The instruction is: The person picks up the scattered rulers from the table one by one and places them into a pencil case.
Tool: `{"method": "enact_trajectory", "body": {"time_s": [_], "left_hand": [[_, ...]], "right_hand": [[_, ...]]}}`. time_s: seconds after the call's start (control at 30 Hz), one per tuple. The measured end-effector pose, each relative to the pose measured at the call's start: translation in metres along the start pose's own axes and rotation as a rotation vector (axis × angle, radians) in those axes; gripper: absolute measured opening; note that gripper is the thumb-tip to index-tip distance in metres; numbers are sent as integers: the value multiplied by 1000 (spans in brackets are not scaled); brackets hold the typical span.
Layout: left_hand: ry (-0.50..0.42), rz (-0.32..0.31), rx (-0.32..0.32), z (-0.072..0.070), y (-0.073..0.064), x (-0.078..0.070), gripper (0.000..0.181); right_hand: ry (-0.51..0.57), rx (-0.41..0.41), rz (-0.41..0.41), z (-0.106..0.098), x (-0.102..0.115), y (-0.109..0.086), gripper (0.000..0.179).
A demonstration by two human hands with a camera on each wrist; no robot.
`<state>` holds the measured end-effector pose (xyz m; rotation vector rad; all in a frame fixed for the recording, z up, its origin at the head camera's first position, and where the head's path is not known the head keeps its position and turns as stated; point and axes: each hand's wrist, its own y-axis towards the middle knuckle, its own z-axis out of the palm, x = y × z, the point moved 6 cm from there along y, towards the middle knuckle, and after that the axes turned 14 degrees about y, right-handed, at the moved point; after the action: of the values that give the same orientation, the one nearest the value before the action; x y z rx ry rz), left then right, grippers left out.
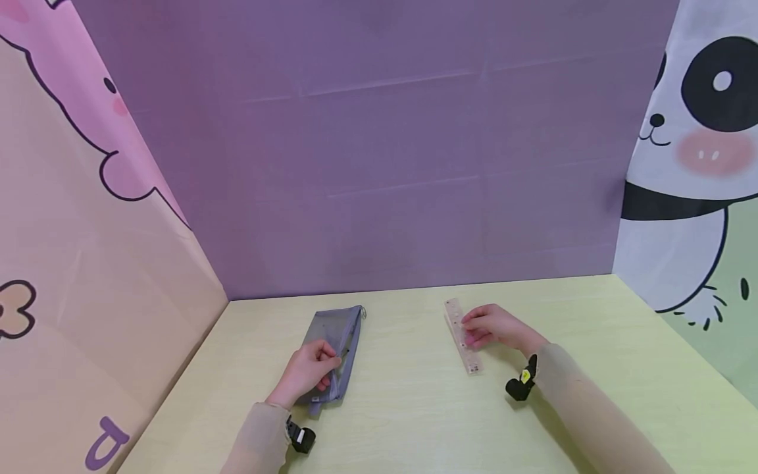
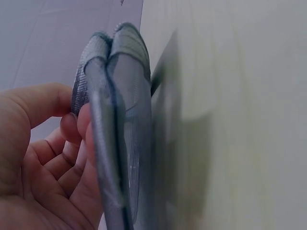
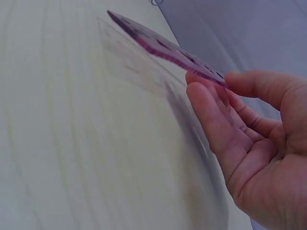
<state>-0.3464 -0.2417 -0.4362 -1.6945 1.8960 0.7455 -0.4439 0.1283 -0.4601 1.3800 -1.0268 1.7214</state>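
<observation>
A grey mesh zip pouch [image 1: 322,326] lies towards the left of the table, its zipper side slightly parted. My left hand [image 1: 309,368] pinches the pouch's zippered edge between thumb and fingers; in the left wrist view the pouch [image 2: 129,86] stands edge-on beside the fingers [image 2: 48,100]. To the right, my right hand [image 1: 494,326] pinches a pink see-through ruler [image 1: 470,361] by its long edge. The right wrist view shows the ruler [image 3: 168,50] tilted above the table, thumb on one face and fingers on the other, with its pale shadow below.
The pale wood-look table [image 1: 403,421] ends at a purple backdrop [image 1: 379,164]. Cartoon-printed panels stand at the left [image 1: 71,263] and the right [image 1: 681,250]. A small metal ring [image 1: 364,313] hangs at the pouch's far corner. Black wrist cameras sit on both wrists.
</observation>
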Motion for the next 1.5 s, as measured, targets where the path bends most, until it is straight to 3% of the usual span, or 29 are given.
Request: {"method": "enact_trajectory", "body": {"time_s": [0.5, 1.5], "left_hand": [[0, -3, -6, 0, 0, 0, 9], [2, 15, -2, -1, 1, 0, 8]], "right_hand": [[-8, 31, 9, 23, -4, 13, 25], [-8, 99, -11, 90, -8, 45, 24]]}}
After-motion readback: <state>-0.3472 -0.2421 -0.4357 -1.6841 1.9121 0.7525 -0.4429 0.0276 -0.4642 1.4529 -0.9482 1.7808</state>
